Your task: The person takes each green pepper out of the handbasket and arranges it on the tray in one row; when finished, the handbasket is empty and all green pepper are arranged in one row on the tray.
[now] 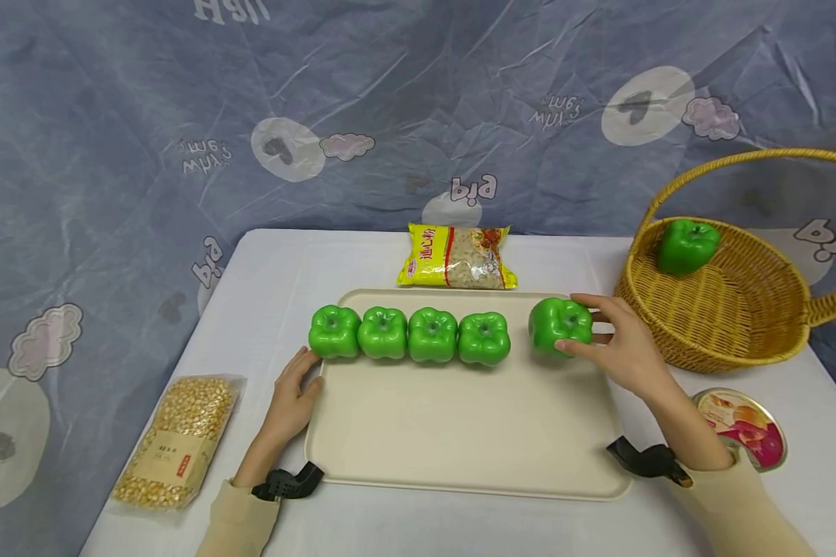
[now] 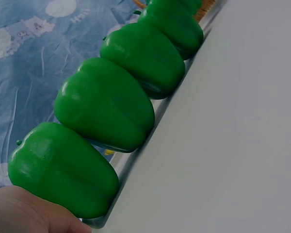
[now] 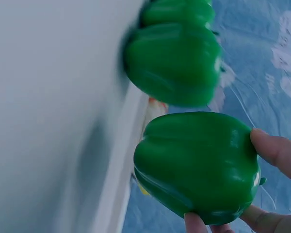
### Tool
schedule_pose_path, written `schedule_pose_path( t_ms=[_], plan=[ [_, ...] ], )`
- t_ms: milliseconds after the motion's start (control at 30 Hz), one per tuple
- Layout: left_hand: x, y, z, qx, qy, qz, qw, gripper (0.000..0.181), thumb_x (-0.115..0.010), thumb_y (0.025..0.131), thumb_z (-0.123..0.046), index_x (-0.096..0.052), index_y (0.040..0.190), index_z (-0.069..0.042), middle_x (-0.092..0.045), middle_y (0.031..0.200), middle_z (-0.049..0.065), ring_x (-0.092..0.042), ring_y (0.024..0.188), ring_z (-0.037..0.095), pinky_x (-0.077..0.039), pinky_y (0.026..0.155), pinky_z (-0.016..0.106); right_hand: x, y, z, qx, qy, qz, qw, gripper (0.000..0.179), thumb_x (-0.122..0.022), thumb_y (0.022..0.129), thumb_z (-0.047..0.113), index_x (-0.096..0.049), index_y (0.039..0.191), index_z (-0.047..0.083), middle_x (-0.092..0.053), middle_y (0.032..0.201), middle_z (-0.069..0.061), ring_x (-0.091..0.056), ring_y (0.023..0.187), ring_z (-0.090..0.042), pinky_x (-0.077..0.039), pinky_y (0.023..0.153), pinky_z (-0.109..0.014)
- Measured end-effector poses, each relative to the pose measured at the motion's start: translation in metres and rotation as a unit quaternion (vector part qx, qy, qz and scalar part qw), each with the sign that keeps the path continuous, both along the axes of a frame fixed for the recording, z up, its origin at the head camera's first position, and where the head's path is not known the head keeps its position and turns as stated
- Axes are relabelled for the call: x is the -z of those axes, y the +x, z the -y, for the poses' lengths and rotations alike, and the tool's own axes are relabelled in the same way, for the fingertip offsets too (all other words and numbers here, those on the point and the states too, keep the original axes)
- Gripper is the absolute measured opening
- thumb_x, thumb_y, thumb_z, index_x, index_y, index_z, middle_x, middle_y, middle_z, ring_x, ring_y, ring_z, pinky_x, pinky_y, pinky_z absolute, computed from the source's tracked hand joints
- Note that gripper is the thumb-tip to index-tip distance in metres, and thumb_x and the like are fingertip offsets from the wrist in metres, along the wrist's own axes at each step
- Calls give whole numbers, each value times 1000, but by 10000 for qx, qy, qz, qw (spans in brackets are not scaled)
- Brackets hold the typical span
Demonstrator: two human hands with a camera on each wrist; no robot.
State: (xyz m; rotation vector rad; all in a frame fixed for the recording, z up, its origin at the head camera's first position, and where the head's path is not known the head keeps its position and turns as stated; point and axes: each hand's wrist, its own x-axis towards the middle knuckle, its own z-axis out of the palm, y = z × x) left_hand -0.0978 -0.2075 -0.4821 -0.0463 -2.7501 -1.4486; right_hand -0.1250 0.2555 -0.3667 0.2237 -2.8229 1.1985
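Several green bell peppers (image 1: pixel 433 335) stand in a row along the back of a cream tray (image 1: pixel 467 425). My right hand (image 1: pixel 620 344) grips one more green bell pepper (image 1: pixel 556 325) above the tray's back right part, apart from the row. In the right wrist view, thumb and fingers hold this pepper (image 3: pixel 196 165) near its stem end, and a gap shows between it and the tray. My left hand (image 1: pixel 292 398) rests at the tray's left edge, its fingertips by the leftmost pepper (image 1: pixel 335 331). The left wrist view shows that hand (image 2: pixel 31 213) against the nearest pepper (image 2: pixel 63 170).
A wicker basket (image 1: pixel 724 309) with a green pepper (image 1: pixel 687 246) inside stands at the right. Behind the tray lies a yellow pasta bag (image 1: pixel 457 257). A bag of corn kernels (image 1: pixel 177 441) lies at the left, and a round tin (image 1: pixel 741 425) sits beside the right forearm.
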Motion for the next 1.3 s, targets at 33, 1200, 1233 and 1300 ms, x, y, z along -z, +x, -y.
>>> schedule_pose_path(
  t_ms=[33, 1200, 1233, 1300],
  plan=[
    [0, 0, 0, -4, 5, 0, 10000, 48, -49, 95, 2, -44, 143, 4, -38, 152, 23, -17, 149, 39, -12, 119, 63, 3, 0, 4, -56, 13, 36, 10000, 72, -82, 79, 20, -49, 140, 2, -49, 128, -22, -52, 111, -35, -54, 78, -15],
    [1, 0, 0, -33, 13, -90, 10000, 48, -50, 94, 3, -45, 142, 4, -41, 150, 23, -18, 149, 38, -11, 119, 62, 10, 6, 25, -275, 416, -175, 9986, 76, -84, 77, 24, -47, 140, 3, -49, 128, -24, -55, 110, -41, -54, 84, -56],
    [1, 0, 0, -32, 11, -88, 10000, 48, -50, 94, 3, -45, 142, 4, -41, 150, 23, -18, 149, 38, -11, 119, 62, 8, 7, 23, -279, 408, -202, 9986, 75, -83, 78, 24, -47, 141, 4, -49, 129, -24, -54, 111, -41, -54, 84, -56],
    [1, 0, 0, -35, 16, -86, 10000, 48, -50, 94, 3, -45, 142, 4, -42, 150, 23, -18, 149, 38, -11, 119, 61, 3, 7, 17, -256, 378, -260, 9986, 74, -83, 79, 23, -48, 141, 3, -49, 129, -23, -53, 114, -40, -54, 85, -57]
  ],
)
